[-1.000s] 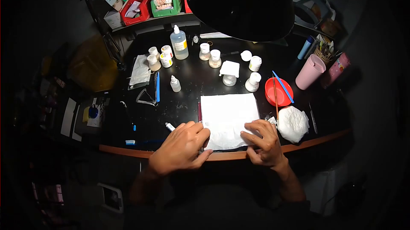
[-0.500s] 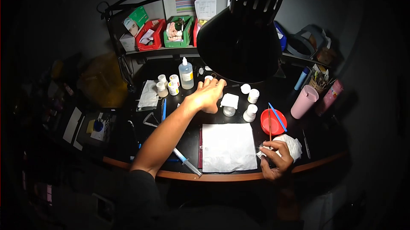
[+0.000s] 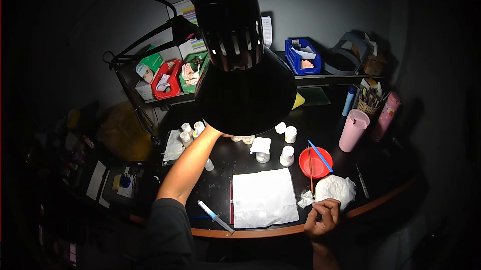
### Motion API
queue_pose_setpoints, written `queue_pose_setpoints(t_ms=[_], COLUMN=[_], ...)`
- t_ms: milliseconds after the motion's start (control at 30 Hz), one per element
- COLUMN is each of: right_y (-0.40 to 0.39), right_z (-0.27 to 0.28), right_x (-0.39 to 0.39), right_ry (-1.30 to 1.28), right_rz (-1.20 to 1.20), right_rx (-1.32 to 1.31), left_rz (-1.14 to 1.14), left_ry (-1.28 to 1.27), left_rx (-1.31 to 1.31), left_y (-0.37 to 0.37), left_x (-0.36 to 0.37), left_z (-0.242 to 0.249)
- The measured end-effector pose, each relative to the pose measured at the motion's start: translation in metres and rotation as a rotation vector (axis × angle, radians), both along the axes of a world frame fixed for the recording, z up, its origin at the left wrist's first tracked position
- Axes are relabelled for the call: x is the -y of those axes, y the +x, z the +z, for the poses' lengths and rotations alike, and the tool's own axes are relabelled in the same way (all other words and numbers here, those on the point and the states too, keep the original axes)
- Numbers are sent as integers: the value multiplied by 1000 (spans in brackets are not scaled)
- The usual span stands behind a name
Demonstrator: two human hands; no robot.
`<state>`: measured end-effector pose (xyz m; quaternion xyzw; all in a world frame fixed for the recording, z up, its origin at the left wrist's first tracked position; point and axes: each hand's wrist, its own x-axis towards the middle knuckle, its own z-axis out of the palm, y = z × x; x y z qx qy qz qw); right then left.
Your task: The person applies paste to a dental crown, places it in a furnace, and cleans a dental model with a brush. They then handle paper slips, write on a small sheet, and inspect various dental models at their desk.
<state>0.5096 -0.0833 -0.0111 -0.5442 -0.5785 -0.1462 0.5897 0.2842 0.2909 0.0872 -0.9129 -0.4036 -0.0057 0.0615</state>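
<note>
My left forearm reaches away across the desk. The black lamp shade covers my left hand, so its fingers are hidden. Small white-capped jars stand right beside where the arm disappears. Low on the right, my right hand is closed in a pinch, and what it holds, if anything, does not show. Just above those fingertips lie a crumpled tissue and a wad of white cotton. A thin brown-handled brush and a blue stick rest across a red bowl.
White paper lies centre front, with a syringe to its left. Behind it stand a tissue-topped jar and other white jars. A pink tumbler stands right. Bins line the back shelf.
The view has shifted, and the lamp shade appears lower and further left, hiding my left hand, which was visible reaching among the jars. My right hand has drawn slightly back from the crumpled tissue.
</note>
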Motion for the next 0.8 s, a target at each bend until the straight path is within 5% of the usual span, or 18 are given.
queue_pose_setpoints(t_ms=[433,800], right_y=[2,2], right_z=[-5,-4], right_x=[-1,1], right_ry=[-23,-40], right_rz=[-20,8], right_rx=[29,-5], left_rz=[-4,-71], left_ry=[-205,-95], left_rx=[90,31], left_y=[-3,-5], left_x=[34,9], left_z=[1,-27])
